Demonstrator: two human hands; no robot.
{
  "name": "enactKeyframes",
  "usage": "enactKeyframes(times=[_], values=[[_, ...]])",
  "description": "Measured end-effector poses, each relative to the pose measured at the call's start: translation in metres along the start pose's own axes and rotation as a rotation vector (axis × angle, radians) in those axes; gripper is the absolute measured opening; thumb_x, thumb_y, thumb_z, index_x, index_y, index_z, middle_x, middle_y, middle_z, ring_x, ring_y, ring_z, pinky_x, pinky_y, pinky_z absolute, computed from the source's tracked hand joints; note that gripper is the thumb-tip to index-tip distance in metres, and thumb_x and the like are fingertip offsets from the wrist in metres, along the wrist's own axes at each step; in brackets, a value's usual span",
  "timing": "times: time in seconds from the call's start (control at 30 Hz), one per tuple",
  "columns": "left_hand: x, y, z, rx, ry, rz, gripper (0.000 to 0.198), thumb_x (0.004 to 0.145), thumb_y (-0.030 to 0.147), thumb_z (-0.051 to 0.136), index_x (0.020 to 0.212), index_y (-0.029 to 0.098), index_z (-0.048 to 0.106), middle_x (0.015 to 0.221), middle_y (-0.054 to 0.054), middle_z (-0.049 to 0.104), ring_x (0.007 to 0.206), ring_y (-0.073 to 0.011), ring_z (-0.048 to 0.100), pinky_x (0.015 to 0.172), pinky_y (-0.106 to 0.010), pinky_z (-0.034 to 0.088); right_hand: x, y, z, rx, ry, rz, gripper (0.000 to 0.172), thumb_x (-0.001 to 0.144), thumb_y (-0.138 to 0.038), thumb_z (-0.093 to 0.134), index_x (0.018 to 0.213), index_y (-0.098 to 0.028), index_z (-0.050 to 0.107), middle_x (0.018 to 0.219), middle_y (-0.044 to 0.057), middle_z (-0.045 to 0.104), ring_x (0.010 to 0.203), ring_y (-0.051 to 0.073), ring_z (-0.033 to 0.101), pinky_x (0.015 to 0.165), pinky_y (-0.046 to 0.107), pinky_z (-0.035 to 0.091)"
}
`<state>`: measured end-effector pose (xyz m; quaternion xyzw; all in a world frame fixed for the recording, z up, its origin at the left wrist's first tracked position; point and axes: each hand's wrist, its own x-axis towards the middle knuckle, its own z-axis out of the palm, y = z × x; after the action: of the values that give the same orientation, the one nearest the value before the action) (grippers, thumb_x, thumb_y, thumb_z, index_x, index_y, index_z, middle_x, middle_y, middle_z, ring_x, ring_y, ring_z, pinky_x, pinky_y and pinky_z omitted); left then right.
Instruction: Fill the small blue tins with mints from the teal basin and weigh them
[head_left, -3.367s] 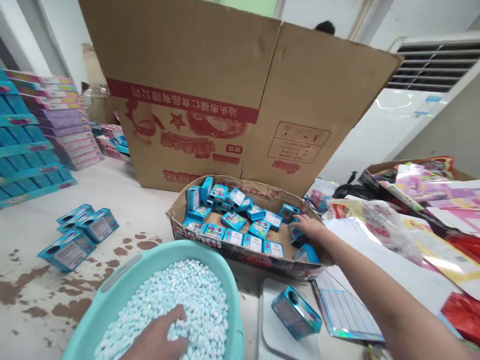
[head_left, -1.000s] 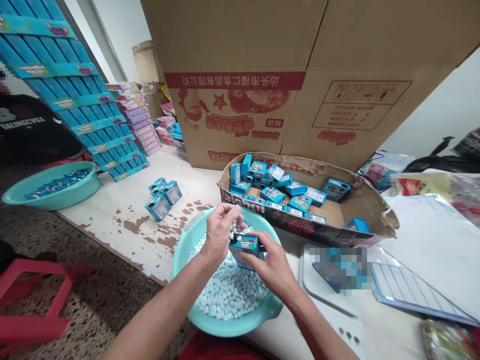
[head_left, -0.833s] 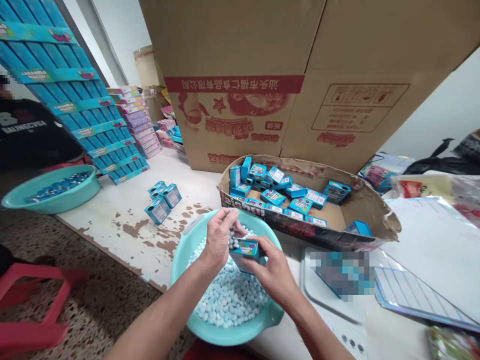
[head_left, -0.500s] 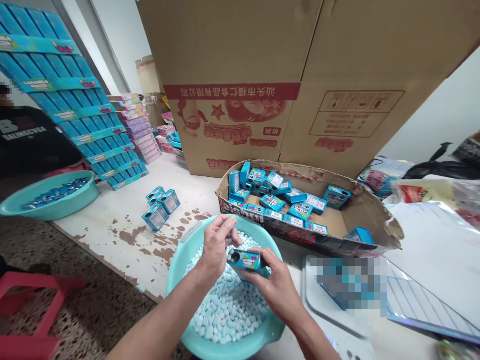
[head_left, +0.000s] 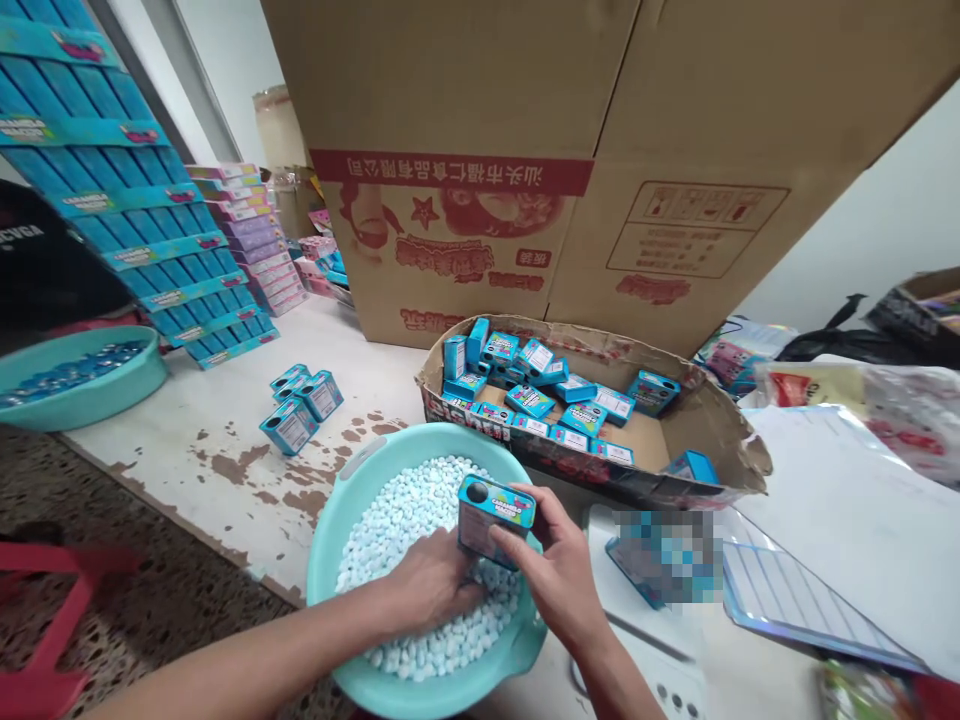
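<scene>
My right hand (head_left: 551,560) grips a small blue candy box (head_left: 495,525) by its right side and front, over the basin. Its printed top faces up, with a dark round opening at the left end. Below it, my left hand (head_left: 439,585) reaches into pale blue and white candies (head_left: 397,520), palm down. Those fingers are partly buried and partly behind the box, so whether they hold anything does not show. A turquoise basin (head_left: 322,540) contains the candies.
Behind the basin, a torn cardboard tray (head_left: 660,450) holds many blue boxes. Several more blue boxes (head_left: 291,425) stand on the table at left. A large carton (head_left: 480,90) rises behind. To the right is a white scale (head_left: 637,625) bearing a blurred blue item.
My left hand has moved down from above the box's opening into the candies. The box remains in my right hand, slightly raised and tilted. The camera view has shifted a little right.
</scene>
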<state>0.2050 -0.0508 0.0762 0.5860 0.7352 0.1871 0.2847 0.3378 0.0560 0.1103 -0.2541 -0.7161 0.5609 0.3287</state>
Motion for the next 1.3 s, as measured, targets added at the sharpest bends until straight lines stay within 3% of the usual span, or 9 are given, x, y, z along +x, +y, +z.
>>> enactKeyframes(times=[0.1, 0.23, 0.3, 0.4, 0.5, 0.63, 0.97, 1.3], values=[[-0.002, -0.017, -0.008, 0.152, -0.018, -0.131, 0.023, 0.076, 0.026, 0.049, 0.094, 0.020, 0.062, 0.096, -0.010, 0.066, 0.090, -0.0294, 0.061, 0.079, -0.038, 0.044, 0.000, 0.004, 0.000, -0.031, -0.012, -0.006, 0.032, 0.075, -0.031, 0.068, 0.104, -0.021, 0.060, 0.099, 0.004, 0.062, 0.091, 0.022, 0.061, 0.079, 0.032, 0.048], [0.001, -0.032, -0.028, 0.086, 0.137, -0.257, 0.011, 0.075, 0.023, 0.048, 0.072, 0.019, 0.058, 0.077, -0.004, 0.064, 0.079, -0.0220, 0.060, 0.072, -0.031, 0.043, -0.002, 0.005, 0.001, -0.089, 0.002, -0.025, 0.031, 0.075, -0.032, 0.067, 0.104, -0.021, 0.061, 0.097, 0.004, 0.062, 0.088, 0.021, 0.060, 0.079, 0.032, 0.048], [0.003, -0.027, -0.040, -0.178, 0.271, -0.320, 0.015, 0.077, 0.030, 0.048, 0.071, 0.019, 0.056, 0.064, 0.000, 0.057, 0.064, -0.0157, 0.055, 0.060, -0.025, 0.041, -0.002, 0.005, 0.003, -0.120, 0.014, -0.047, 0.030, 0.075, -0.033, 0.067, 0.102, -0.021, 0.061, 0.097, 0.004, 0.063, 0.088, 0.021, 0.060, 0.078, 0.032, 0.048], [0.006, -0.005, -0.056, -0.850, 0.510, -0.333, 0.023, 0.071, 0.041, 0.060, 0.070, 0.019, 0.052, 0.053, 0.006, 0.045, 0.043, -0.0087, 0.040, 0.040, -0.020, 0.027, -0.003, 0.004, 0.010, -0.182, 0.005, -0.095, 0.027, 0.076, -0.031, 0.066, 0.101, -0.022, 0.061, 0.096, 0.004, 0.063, 0.089, 0.021, 0.059, 0.077, 0.031, 0.047], [0.011, 0.019, -0.063, -1.299, 0.704, -0.176, 0.027, 0.065, 0.037, 0.069, 0.070, 0.018, 0.050, 0.058, 0.006, 0.049, 0.044, -0.0070, 0.043, 0.040, -0.018, 0.032, -0.004, 0.002, 0.019, -0.242, -0.045, -0.126, 0.025, 0.077, -0.027, 0.065, 0.102, -0.022, 0.060, 0.096, 0.004, 0.062, 0.090, 0.022, 0.059, 0.078, 0.032, 0.047], [0.020, 0.033, -0.063, -1.546, 0.843, -0.125, 0.026, 0.064, 0.031, 0.072, 0.068, 0.017, 0.050, 0.060, 0.005, 0.053, 0.051, -0.0082, 0.052, 0.048, -0.019, 0.042, -0.006, -0.002, 0.028, -0.265, -0.130, -0.144, 0.026, 0.078, -0.023, 0.065, 0.103, -0.023, 0.059, 0.097, 0.004, 0.062, 0.090, 0.022, 0.059, 0.078, 0.033, 0.047], [0.024, 0.035, -0.067, -1.464, 0.853, -0.083, 0.032, 0.067, 0.038, 0.073, 0.067, 0.017, 0.049, 0.056, 0.006, 0.052, 0.046, -0.0062, 0.048, 0.045, -0.017, 0.039, 0.000, -0.008, 0.027, -0.271, -0.064, -0.149, 0.028, 0.077, -0.027, 0.067, 0.104, -0.021, 0.059, 0.095, 0.004, 0.062, 0.088, 0.021, 0.059, 0.077, 0.032, 0.046], [0.029, 0.041, -0.065, -1.343, 0.813, -0.103, 0.038, 0.065, 0.045, 0.075, 0.069, 0.017, 0.049, 0.055, 0.007, 0.048, 0.041, -0.0045, 0.043, 0.040, -0.016, 0.034, 0.004, -0.008, 0.027, -0.242, -0.130, -0.162, 0.025, 0.079, -0.024, 0.065, 0.103, -0.023, 0.060, 0.097, 0.005, 0.062, 0.091, 0.022, 0.059, 0.079, 0.033, 0.047]])
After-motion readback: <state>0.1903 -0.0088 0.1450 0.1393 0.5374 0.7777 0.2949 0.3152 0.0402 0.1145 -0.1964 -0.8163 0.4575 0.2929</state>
